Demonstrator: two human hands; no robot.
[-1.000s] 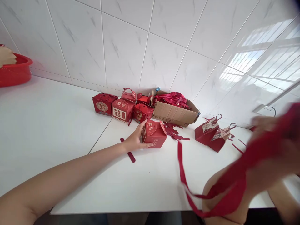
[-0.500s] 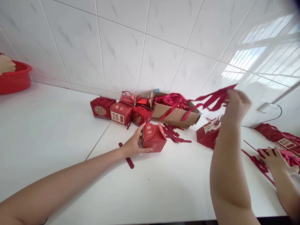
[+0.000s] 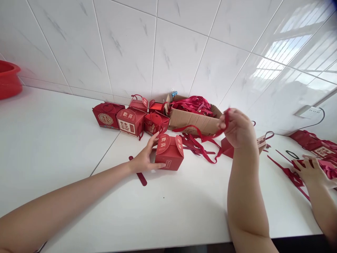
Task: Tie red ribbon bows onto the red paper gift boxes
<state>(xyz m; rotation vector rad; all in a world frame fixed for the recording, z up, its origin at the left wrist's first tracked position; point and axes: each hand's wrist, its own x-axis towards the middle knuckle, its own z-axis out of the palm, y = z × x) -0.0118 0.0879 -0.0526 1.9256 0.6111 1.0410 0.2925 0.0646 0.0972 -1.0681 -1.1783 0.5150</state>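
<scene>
A red gift box (image 3: pixel 170 153) with gold lettering stands upright on the white table. My left hand (image 3: pixel 144 159) grips its left side, thumb along the front and fingers behind. To the right, raised above the table, my right hand (image 3: pixel 238 127) pinches a red ribbon (image 3: pixel 206 140). That ribbon hangs down and loops leftward toward the carton. Behind it is a cardboard carton (image 3: pixel 196 121) heaped with red ribbons (image 3: pixel 193 104). A dark red strip (image 3: pixel 141 178) lies under my left wrist.
Several red boxes (image 3: pixel 130 122) stand against the tiled wall, left of the carton. Another red box (image 3: pixel 226 147) sits partly behind my right arm. At the right, another person's hand (image 3: pixel 312 172) rests on red material. A red basin (image 3: pixel 9 80) is at the far left.
My right hand has come down and left, drawing one ribbon clear of the bunch, which now lies in the carton. My left hand still holds the box. The view has shifted slightly.
</scene>
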